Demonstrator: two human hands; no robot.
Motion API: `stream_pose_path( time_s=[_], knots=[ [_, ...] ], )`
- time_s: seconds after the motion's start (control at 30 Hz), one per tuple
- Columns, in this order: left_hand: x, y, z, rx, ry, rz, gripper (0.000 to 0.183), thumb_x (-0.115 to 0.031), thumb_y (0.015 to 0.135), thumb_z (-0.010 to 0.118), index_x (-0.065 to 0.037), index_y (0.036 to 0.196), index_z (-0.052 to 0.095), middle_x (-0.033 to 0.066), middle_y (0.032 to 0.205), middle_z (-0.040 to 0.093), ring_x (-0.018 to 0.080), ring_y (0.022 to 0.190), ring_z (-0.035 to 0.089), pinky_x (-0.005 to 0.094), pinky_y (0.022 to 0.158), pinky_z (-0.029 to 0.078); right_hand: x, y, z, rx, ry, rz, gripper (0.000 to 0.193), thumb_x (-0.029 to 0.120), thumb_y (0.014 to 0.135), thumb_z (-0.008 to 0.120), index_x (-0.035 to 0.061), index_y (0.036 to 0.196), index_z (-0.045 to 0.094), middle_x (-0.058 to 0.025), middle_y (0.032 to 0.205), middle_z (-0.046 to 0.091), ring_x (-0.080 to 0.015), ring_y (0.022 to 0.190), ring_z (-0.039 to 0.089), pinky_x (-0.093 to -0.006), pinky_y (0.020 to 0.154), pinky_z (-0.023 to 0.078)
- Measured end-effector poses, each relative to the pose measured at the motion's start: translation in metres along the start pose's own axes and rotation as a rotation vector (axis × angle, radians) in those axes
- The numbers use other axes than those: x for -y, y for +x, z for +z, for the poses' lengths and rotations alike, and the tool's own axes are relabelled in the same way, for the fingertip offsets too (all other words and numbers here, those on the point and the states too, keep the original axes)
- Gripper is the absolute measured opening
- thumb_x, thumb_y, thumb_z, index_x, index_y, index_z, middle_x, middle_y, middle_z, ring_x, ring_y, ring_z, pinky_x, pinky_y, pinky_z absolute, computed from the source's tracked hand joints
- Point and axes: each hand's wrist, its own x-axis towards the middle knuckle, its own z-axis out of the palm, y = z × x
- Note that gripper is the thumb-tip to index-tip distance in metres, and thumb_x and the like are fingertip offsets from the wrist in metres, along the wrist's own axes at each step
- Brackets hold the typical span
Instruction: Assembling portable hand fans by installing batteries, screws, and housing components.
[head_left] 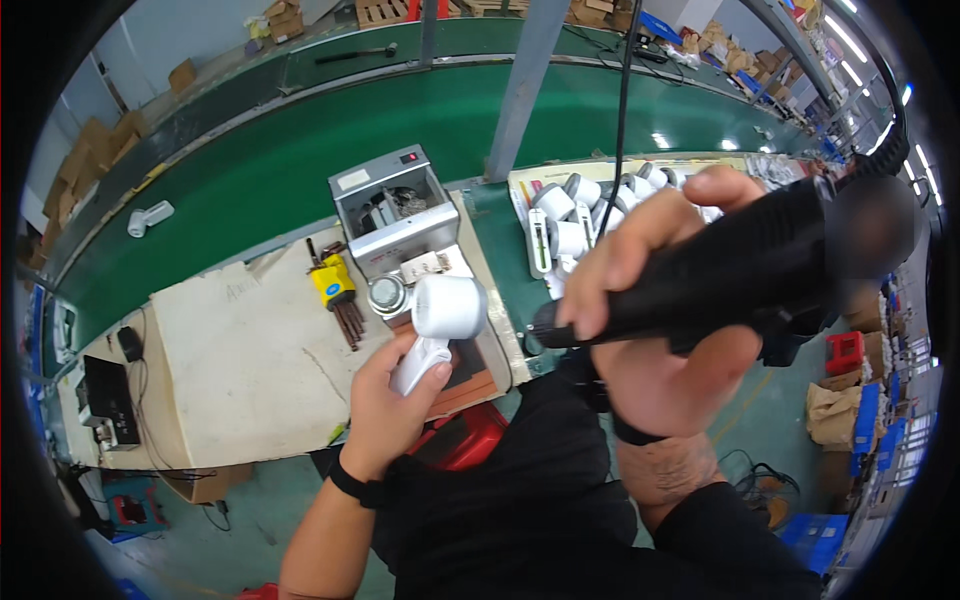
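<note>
While my left hand (388, 410) clamps one white round-headed device (445, 308) by its handle, above the near side of the bench (240, 370), my right hand (650, 372) wraps around one black power tool (730, 265), tip pointing left! Around the device: one silvery round container (388, 294), one grey box (405, 240), one yellow holder (333, 282); rightward, at least five white pieces (570, 240).

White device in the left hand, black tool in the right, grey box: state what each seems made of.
White device: probably smooth glossy plastic, judging by its even curves. Black tool: likely satin plastic, from its soft sheen. Grey box: perhaps smooth sheet metal, given its thin flat walls.
</note>
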Motion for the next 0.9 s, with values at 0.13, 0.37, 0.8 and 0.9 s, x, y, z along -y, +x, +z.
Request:
stream_pose_path(
  time_s=[0.13,0.37,0.8,0.9],
  knots=[
    [-0.025,-0.020,-0.002,0.022,-0.520,-0.089,0.046,-0.025,0.089,0.080,0.004,0.120,0.061,0.0070,0.100,0.067,0.0134,0.075,0.061,0.0288,0.068,0.051,0.002,-0.003,-0.006,-0.217,0.145,0.088,0.078,0.038,0.079,0.085,0.0002,0.130,0.040,-0.0088,0.087,0.058,-0.0148,0.066,0.060,-0.0261,0.060,0.049],
    [-0.037,-0.032,-0.013,0.101,-0.547,-0.045,0.059,-0.029,0.091,0.077,0.006,0.133,0.054,0.0096,0.102,0.066,0.0138,0.074,0.061,0.0282,0.067,0.051,-0.013,-0.020,-0.005,-0.130,0.017,0.193,0.072,0.044,0.081,0.083,0.0021,0.123,0.041,-0.0114,0.084,0.055,-0.0180,0.059,0.059,-0.0316,0.056,0.053],
    [-0.021,-0.038,-0.047,0.601,-1.490,-0.024,0.085,-0.063,0.104,0.037,0.003,0.156,0.031,0.0178,0.102,0.064,0.0146,0.053,0.053,0.0275,0.044,0.044,-0.020,-0.024,-0.009,-0.134,0.013,0.192,0.067,0.035,0.078,0.083,-0.0007,0.120,0.044,-0.0118,0.083,0.055,-0.0186,0.059,0.059,-0.0297,0.056,0.052],
    [-0.021,-0.028,-0.061,0.469,-1.410,-0.068,0.081,-0.061,0.104,0.038,0.001,0.155,0.034,0.0151,0.102,0.065,0.0140,0.057,0.052,0.0271,0.046,0.041,-0.021,-0.026,-0.017,-0.134,0.002,0.205,0.067,0.032,0.077,0.085,-0.0005,0.120,0.045,-0.0106,0.083,0.056,-0.0176,0.061,0.060,-0.0279,0.056,0.051]
  ],
)
